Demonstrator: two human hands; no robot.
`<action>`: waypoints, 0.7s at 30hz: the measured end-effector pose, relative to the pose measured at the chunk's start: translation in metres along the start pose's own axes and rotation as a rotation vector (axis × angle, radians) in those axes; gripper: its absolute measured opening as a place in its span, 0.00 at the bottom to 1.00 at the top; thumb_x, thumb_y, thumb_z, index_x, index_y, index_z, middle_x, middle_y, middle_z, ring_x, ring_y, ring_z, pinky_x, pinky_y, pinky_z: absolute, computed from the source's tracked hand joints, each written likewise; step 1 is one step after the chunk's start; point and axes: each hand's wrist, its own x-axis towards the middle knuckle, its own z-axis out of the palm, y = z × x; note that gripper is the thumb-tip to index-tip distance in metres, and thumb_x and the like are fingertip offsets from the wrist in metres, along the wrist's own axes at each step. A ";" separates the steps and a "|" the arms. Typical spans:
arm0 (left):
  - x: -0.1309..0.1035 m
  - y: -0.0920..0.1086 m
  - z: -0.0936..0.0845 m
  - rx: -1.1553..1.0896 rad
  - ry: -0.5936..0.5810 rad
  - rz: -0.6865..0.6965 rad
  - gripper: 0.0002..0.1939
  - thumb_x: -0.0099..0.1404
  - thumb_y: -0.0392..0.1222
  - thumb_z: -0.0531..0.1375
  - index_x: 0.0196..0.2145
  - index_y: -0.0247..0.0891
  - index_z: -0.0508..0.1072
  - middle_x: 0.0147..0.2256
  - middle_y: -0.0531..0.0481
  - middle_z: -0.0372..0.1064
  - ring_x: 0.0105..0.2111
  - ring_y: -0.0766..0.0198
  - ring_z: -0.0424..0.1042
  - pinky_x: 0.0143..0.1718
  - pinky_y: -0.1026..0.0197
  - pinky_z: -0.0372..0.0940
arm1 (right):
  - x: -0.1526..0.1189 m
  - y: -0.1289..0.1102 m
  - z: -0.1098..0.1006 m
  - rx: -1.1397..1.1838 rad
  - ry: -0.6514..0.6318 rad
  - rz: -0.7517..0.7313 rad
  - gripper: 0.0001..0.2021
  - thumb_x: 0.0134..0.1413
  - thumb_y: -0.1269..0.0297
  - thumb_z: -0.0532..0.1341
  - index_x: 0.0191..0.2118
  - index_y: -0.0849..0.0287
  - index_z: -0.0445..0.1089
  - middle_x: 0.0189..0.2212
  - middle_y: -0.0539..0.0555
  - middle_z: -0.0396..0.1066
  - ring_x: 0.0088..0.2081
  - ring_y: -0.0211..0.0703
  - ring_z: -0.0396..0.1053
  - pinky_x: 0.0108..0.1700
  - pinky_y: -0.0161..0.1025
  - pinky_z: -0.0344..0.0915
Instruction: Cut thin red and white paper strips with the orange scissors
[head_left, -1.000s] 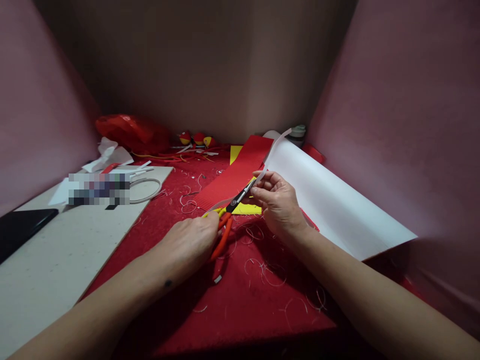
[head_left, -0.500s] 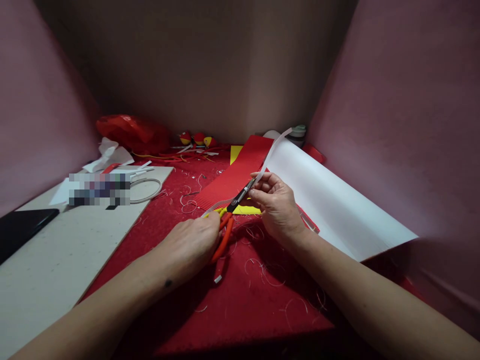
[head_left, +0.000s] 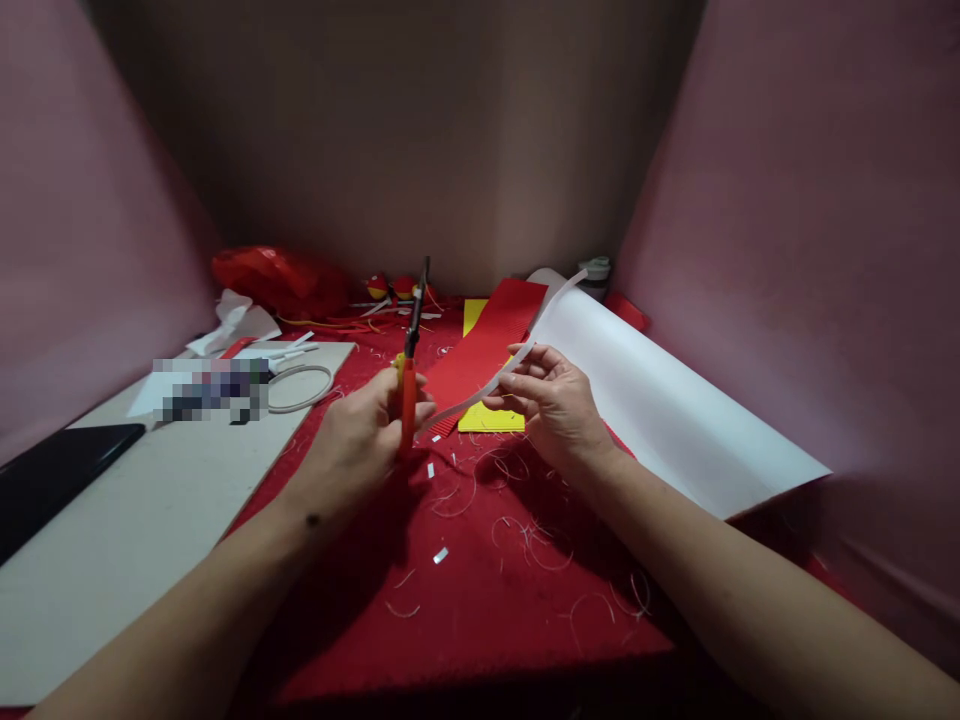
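My left hand is closed round the handles of the scissors, whose dark blades point up and away. Between thumb and fingers, my right hand pinches a narrow white strip. One end of the strip curves up past the right hand; the other runs down toward the fingers of my left hand, and whether they touch it I cannot tell. Beneath the strip lie a red corrugated sheet and a yellow sheet.
A curled white sheet fills the right side. Thread scraps and small white cuttings are scattered over the red cloth. At left lies a pale board with a black flat object; a red bag sits behind.
My left hand has drawn the scissors left, off the strip, and turned the blades upward. Small white cuttings now show on the cloth below. My right hand stays almost in place.
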 end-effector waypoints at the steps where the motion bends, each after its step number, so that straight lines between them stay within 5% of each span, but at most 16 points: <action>1: 0.001 0.002 -0.001 -0.110 0.022 -0.001 0.15 0.59 0.49 0.55 0.39 0.37 0.66 0.33 0.48 0.69 0.31 0.63 0.67 0.30 0.61 0.61 | 0.000 0.000 0.000 0.010 -0.005 0.006 0.14 0.38 0.74 0.63 0.35 0.58 0.63 0.24 0.45 0.64 0.24 0.35 0.68 0.31 0.39 0.72; 4: 0.002 0.009 -0.001 -0.400 -0.087 -0.109 0.16 0.54 0.47 0.59 0.38 0.36 0.67 0.26 0.54 0.65 0.21 0.69 0.62 0.23 0.64 0.59 | -0.001 -0.001 0.001 0.023 0.001 0.024 0.14 0.37 0.74 0.63 0.34 0.57 0.63 0.24 0.46 0.64 0.24 0.35 0.67 0.30 0.39 0.72; 8: 0.004 0.013 -0.002 -0.516 -0.218 -0.222 0.15 0.50 0.42 0.63 0.35 0.34 0.67 0.17 0.59 0.59 0.17 0.72 0.57 0.19 0.66 0.55 | 0.000 -0.001 -0.002 0.019 0.028 0.010 0.14 0.37 0.74 0.63 0.34 0.57 0.63 0.24 0.46 0.64 0.25 0.35 0.67 0.30 0.38 0.72; 21: 0.008 0.005 -0.002 -0.604 -0.241 -0.256 0.14 0.47 0.37 0.64 0.31 0.34 0.66 0.18 0.57 0.61 0.16 0.73 0.58 0.17 0.67 0.53 | 0.018 -0.005 -0.019 0.039 0.115 -0.026 0.09 0.36 0.74 0.63 0.28 0.59 0.63 0.21 0.46 0.65 0.23 0.34 0.67 0.28 0.35 0.70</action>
